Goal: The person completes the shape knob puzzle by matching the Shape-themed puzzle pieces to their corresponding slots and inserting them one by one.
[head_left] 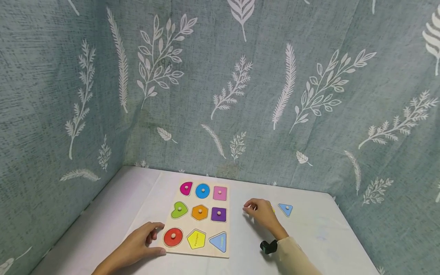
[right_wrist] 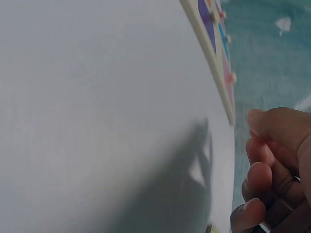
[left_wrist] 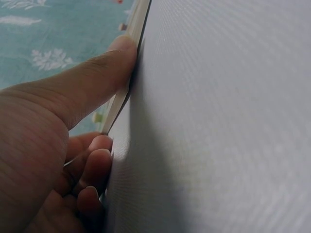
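Note:
A wooden shape puzzle board (head_left: 185, 229) lies on the white table, holding several knobbed pieces, among them a red circle (head_left: 173, 237) and a purple square (head_left: 219, 214). The yellow pentagon slot (head_left: 196, 239) and blue triangle slot (head_left: 219, 242) show printed words and no knob. My left hand (head_left: 137, 244) touches the board's left edge near its front corner with thumb and fingertips. To the right of the board, my right hand (head_left: 262, 215) hovers with loosely bent fingers and nothing visible between them. Beyond it lies a blue triangle piece (head_left: 285, 209); a yellow piece (head_left: 273, 209) is mostly hidden behind the hand.
A grey-green curtain (head_left: 213, 95) with white leaf prints hangs behind and beside the table (head_left: 319, 233). A black device (head_left: 268, 247) is worn on the right wrist, next to a beige sleeve (head_left: 292, 256).

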Demonstrator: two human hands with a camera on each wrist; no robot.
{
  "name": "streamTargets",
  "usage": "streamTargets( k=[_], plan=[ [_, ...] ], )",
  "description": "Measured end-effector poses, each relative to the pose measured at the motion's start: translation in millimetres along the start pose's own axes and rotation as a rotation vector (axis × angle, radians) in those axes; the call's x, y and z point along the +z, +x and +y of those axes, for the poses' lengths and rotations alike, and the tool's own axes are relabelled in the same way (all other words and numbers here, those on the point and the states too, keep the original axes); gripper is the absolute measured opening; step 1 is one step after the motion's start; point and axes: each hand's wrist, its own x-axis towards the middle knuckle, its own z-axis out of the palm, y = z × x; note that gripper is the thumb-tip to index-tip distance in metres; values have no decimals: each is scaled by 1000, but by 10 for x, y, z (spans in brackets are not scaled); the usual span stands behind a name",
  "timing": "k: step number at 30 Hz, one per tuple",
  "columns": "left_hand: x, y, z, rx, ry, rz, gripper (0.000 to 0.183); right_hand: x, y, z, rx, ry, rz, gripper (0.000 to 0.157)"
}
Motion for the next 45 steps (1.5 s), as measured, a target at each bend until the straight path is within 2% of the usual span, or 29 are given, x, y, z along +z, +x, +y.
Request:
streamTargets(
  k=[12, 19, 30, 38, 45],
  plan=[
    [1, 9, 5, -24, -11, -3, 77, -262, -79, 367, 109, 3, 52, 6],
    [25, 19, -13, -25, -9, -1, 77, -325, -108, 520, 175, 6, 53, 8],
    [26, 8, -11, -12, -21, -2, 77, -398, -138, 552, 243, 23, 77, 13],
    [9, 3, -4, -14, -23, -5, 76, -428, -128, 600, 321, 39, 45, 18],
    [6, -4, -3, -12, -7, -3, 76, -421, -127, 594, 350, 49, 28, 16]
  ],
)
